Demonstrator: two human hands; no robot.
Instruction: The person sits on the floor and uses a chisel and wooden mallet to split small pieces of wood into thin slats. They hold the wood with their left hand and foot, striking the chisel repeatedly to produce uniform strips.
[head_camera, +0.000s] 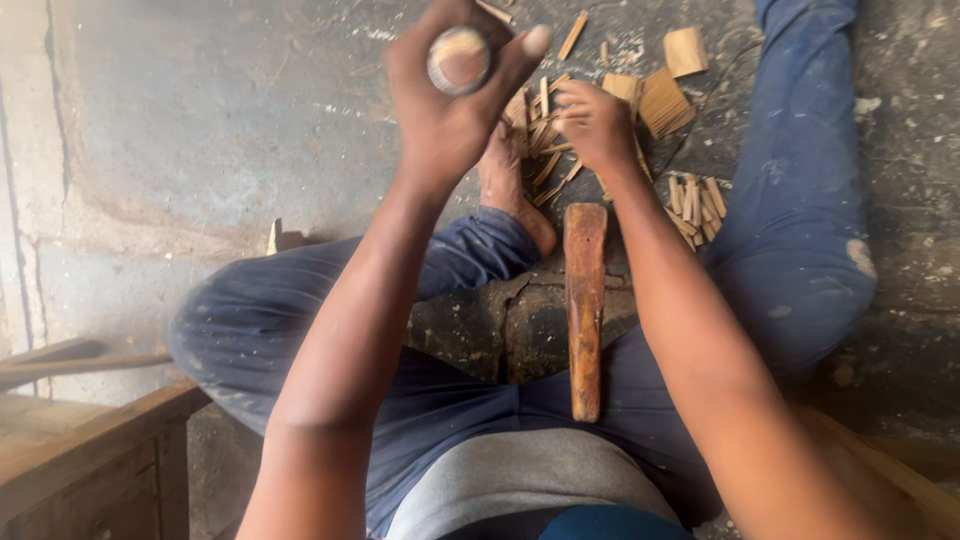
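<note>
Head view: our left hand (450, 95) is raised, fist closed on a round-ended wooden handle (459, 60); our right hand (595, 125) pinches small wood sticks (545, 135) on the far floor, beside a bare foot (510, 185). A downward blow could catch fingers or foot — they sit so close. A wooden block (585, 310) rests on the dark stump (510, 325); the concrete floor (220, 150) is dusty, chips scattered.

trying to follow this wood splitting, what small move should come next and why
Probably bring the right hand back with one thin pale wood sliver from the scattered pile. It is already reaching into that pile, while the left hand is raised, gripping a round-ended wooden handle. The long brown wooden club lies unused across the dark block between the legs.
</note>
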